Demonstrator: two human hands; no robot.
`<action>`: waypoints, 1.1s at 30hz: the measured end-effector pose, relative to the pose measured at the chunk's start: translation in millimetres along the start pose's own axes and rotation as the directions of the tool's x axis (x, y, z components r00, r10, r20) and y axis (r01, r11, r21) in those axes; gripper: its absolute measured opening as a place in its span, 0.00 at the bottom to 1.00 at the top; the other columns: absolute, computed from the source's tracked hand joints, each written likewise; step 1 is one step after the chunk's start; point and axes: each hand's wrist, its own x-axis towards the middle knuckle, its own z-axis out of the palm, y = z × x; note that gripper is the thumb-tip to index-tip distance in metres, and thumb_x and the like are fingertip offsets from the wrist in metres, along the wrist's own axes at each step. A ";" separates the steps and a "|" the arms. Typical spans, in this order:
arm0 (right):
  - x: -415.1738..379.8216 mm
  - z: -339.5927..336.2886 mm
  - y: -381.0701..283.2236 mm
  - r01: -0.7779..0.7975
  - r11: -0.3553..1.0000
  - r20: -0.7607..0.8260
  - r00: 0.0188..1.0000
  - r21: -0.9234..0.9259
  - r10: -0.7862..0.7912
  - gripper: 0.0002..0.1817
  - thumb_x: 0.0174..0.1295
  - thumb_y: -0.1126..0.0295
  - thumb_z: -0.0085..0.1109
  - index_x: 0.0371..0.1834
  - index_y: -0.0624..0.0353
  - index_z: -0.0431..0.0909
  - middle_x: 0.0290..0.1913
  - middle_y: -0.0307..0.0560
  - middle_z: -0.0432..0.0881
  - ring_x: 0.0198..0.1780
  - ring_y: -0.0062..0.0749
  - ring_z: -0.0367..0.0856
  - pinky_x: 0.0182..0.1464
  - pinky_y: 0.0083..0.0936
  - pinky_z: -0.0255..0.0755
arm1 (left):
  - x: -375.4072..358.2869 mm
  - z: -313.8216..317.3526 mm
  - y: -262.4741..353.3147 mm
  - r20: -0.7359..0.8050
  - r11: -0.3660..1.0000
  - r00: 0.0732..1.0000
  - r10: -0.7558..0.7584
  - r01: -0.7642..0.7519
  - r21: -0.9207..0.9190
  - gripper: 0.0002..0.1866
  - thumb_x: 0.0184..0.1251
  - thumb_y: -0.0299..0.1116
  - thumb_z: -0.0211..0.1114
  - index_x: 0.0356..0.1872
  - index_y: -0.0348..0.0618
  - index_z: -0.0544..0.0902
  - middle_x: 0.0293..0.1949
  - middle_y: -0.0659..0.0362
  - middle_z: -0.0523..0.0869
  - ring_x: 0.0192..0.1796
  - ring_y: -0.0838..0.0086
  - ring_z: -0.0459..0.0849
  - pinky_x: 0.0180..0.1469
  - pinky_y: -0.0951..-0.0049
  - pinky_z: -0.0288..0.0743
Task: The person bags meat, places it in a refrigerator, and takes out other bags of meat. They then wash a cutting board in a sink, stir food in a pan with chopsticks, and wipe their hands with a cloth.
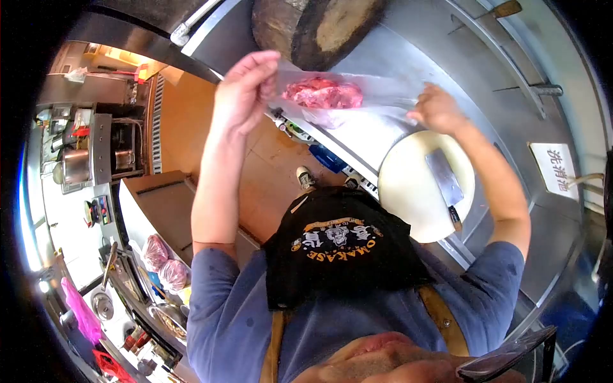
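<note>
A clear plastic bag (386,96) with raw red meat (322,94) in it is stretched level between my two hands. My left hand (248,83) is closed on the bag's left end, thumb and fingers pinched together. On the other end, my right hand (439,110) grips the gathered plastic. The meat lies in the part of the bag nearer my left hand. Below my right hand is a round white cutting board (402,191), and a cleaver (444,175) with a dark handle rests flat on it.
A thick round wooden chopping block (319,29) stands at the far side of the steel counter (408,54). Knives hang on a wall rail (504,51) at right. Bagged meat (172,274) sits on the left, near a bowl (167,319). Tiled floor (262,163) shows between.
</note>
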 end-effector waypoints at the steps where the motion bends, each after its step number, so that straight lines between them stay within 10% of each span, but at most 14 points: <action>1: -8.2 -44.5 -11.1 -0.095 0.992 0.007 0.995 -0.081 0.096 0.22 0.60 0.47 0.52 0.26 0.56 0.81 0.36 0.45 0.81 0.47 0.41 0.76 0.67 0.38 0.56 | -1.1 5.4 10.4 0.009 0.996 0.998 0.062 -0.062 0.057 0.11 0.65 0.26 0.57 0.47 0.38 0.77 0.25 0.66 0.73 0.27 0.82 0.68 0.30 0.83 0.61; 6: -36.4 -159.8 -60.7 -0.110 0.990 0.029 0.993 -0.084 0.113 0.13 0.54 0.61 0.63 0.25 0.59 0.76 0.34 0.44 0.78 0.44 0.41 0.75 0.63 0.36 0.61 | -0.3 -16.8 33.6 0.061 0.978 0.977 0.204 -0.206 0.021 0.17 0.60 0.20 0.60 0.51 0.37 0.74 0.28 0.65 0.75 0.28 0.82 0.70 0.32 0.82 0.65; 9: -44.9 -159.4 -60.1 -0.068 0.986 -0.471 0.882 -0.155 -0.013 0.08 0.50 0.68 0.64 0.26 0.57 0.73 0.39 0.40 0.77 0.45 0.38 0.75 0.52 0.36 0.68 | 4.7 -35.6 12.1 0.076 0.869 0.949 0.306 -0.311 0.386 0.21 0.60 0.16 0.55 0.55 0.37 0.70 0.33 0.65 0.77 0.33 0.85 0.73 0.37 0.83 0.68; 13: -39.7 -111.2 -57.2 -0.308 0.951 -0.596 0.760 0.021 0.260 0.06 0.50 0.73 0.63 0.28 0.57 0.74 0.35 0.43 0.78 0.36 0.35 0.78 0.34 0.30 0.72 | 3.5 -51.7 -31.5 0.100 0.193 0.843 0.529 -0.234 0.953 0.21 0.53 0.22 0.62 0.51 0.40 0.75 0.25 0.64 0.73 0.28 0.78 0.72 0.35 0.77 0.71; 15: -42.2 -95.4 -62.3 -0.387 0.918 -0.580 0.729 0.092 0.365 0.05 0.54 0.71 0.63 0.29 0.57 0.75 0.32 0.43 0.79 0.33 0.32 0.79 0.30 0.28 0.71 | 3.4 -70.0 -43.4 -0.002 0.248 0.857 0.515 -0.147 0.957 0.15 0.53 0.29 0.67 0.43 0.39 0.79 0.25 0.63 0.75 0.25 0.79 0.71 0.31 0.74 0.71; 17: -41.2 -87.2 -65.9 -0.329 0.730 -0.462 0.603 0.599 0.650 0.07 0.60 0.67 0.61 0.31 0.58 0.76 0.29 0.41 0.80 0.26 0.23 0.77 0.28 0.23 0.70 | 0.5 -82.7 -46.0 -0.069 0.293 0.954 0.290 -0.020 0.956 0.09 0.57 0.29 0.66 0.35 0.35 0.81 0.35 0.59 0.82 0.34 0.78 0.78 0.38 0.76 0.74; 19: -39.7 -77.6 -67.0 -0.278 0.568 -0.339 0.576 0.774 0.744 0.06 0.62 0.68 0.59 0.33 0.58 0.77 0.32 0.41 0.81 0.30 0.18 0.76 0.33 0.19 0.71 | -0.6 -66.3 -54.9 0.065 0.783 0.953 0.295 -0.280 0.555 0.07 0.61 0.28 0.63 0.29 0.33 0.82 0.51 0.51 0.81 0.52 0.70 0.79 0.53 0.73 0.72; 21: -32.1 -67.7 -64.2 -0.118 0.592 -0.406 0.620 0.797 0.671 0.05 0.62 0.70 0.58 0.36 0.60 0.76 0.33 0.39 0.81 0.33 0.19 0.76 0.37 0.19 0.71 | 9.2 -45.2 -62.3 0.307 0.891 0.913 0.269 -0.357 0.280 0.06 0.64 0.27 0.59 0.34 0.35 0.82 0.63 0.43 0.70 0.66 0.58 0.68 0.69 0.61 0.54; 23: -18.6 -82.4 -72.5 -0.112 0.674 -0.446 0.669 0.730 0.594 0.05 0.62 0.70 0.58 0.37 0.59 0.76 0.33 0.40 0.81 0.35 0.23 0.78 0.39 0.21 0.72 | 25.7 -10.0 -74.1 0.509 0.969 0.839 0.193 -0.080 -0.234 0.09 0.66 0.31 0.59 0.39 0.36 0.82 0.62 0.39 0.70 0.63 0.57 0.71 0.67 0.59 0.58; 24: -13.3 -88.2 -76.2 -0.126 0.746 -0.467 0.709 0.654 0.529 0.05 0.61 0.71 0.57 0.38 0.58 0.76 0.34 0.41 0.81 0.36 0.26 0.79 0.40 0.23 0.72 | 35.2 8.5 -75.6 0.504 0.970 0.858 0.097 0.031 -0.241 0.16 0.65 0.33 0.60 0.52 0.37 0.78 0.60 0.41 0.72 0.60 0.61 0.73 0.64 0.59 0.63; 26: 8.9 -93.4 -76.1 -0.055 0.838 -0.527 0.755 0.543 0.391 0.05 0.60 0.70 0.56 0.38 0.56 0.76 0.34 0.42 0.82 0.37 0.35 0.80 0.39 0.29 0.72 | 54.1 40.8 -84.1 0.574 0.965 0.807 0.142 -0.242 0.102 0.31 0.64 0.34 0.61 0.67 0.41 0.62 0.51 0.52 0.78 0.50 0.70 0.77 0.58 0.67 0.71; 30: 59.7 -90.2 -81.2 0.080 0.935 -0.520 0.846 0.345 0.120 0.09 0.55 0.73 0.52 0.39 0.52 0.76 0.36 0.47 0.81 0.41 0.47 0.79 0.42 0.38 0.73 | 59.3 86.5 -100.1 0.511 0.575 0.860 -0.007 -0.415 0.705 0.16 0.63 0.34 0.59 0.50 0.39 0.76 0.31 0.58 0.81 0.36 0.75 0.80 0.40 0.73 0.76; 32: 67.7 -86.9 -88.1 0.156 0.929 -0.643 0.759 0.337 0.106 0.15 0.53 0.77 0.50 0.45 0.53 0.76 0.46 0.49 0.79 0.50 0.47 0.76 0.50 0.37 0.71 | 77.2 78.7 -123.6 0.444 0.599 0.863 0.240 -0.492 0.632 0.11 0.66 0.34 0.52 0.36 0.37 0.79 0.18 0.61 0.75 0.22 0.75 0.77 0.25 0.73 0.75; 33: 65.6 -83.8 -90.0 0.218 0.920 -0.764 0.634 0.325 0.120 0.18 0.52 0.79 0.49 0.48 0.54 0.75 0.51 0.50 0.77 0.54 0.47 0.73 0.55 0.37 0.69 | 73.7 82.0 -114.9 0.416 0.776 0.909 0.035 -0.287 0.561 0.14 0.69 0.37 0.49 0.37 0.37 0.77 0.17 0.63 0.73 0.19 0.78 0.74 0.24 0.72 0.74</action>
